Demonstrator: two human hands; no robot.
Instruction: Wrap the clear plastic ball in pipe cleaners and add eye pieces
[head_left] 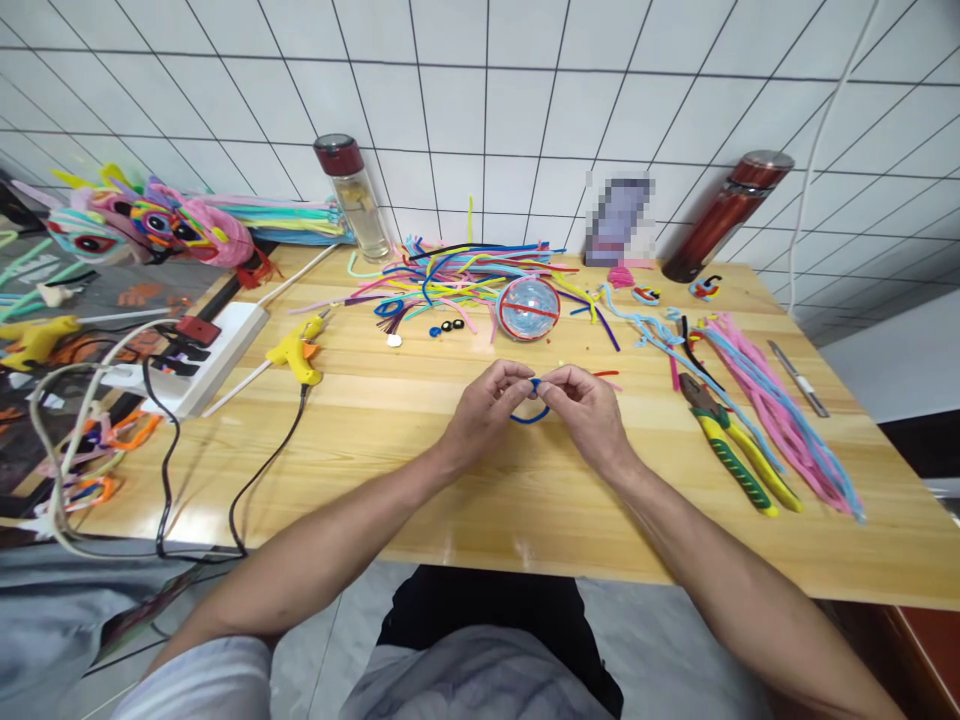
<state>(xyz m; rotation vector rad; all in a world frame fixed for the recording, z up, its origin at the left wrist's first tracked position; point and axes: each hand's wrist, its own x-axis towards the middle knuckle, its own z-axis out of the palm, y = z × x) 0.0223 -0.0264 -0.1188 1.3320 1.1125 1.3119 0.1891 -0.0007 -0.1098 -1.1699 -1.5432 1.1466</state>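
Left hand (pixel 491 408) and right hand (pixel 589 408) are working fingertip to fingertip, near middle of the wooden table (pixel 375 465). Both are pinching a blue strand (pixel 531 420), thumbs against forefingers, gaps narrow. Strand is curving in a loop on the near side of the fingertips, its upper part sitting between the two pinches; can't tell whether its ends are joined, fingers are covering them.

Just beyond the hands, a clear ball (pixel 529 310) with a red band is sitting at the near right edge of a loose pile of coloured strands (pixel 457 270). Two small black rings (pixel 452 325) are lying left of the ball.

Right side: pliers (pixel 731 445) with green-yellow handles are lying beside a pink and blue bundle (pixel 780 410); a knife (pixel 799 380) is lying right of that. A red flask (pixel 727 215) is standing at the far right, a glass bottle (pixel 361 212) at the far left of the pile.

Left side: a yellow glue gun (pixel 296 352) is resting beside a white power strip (pixel 225 355), plugs in.
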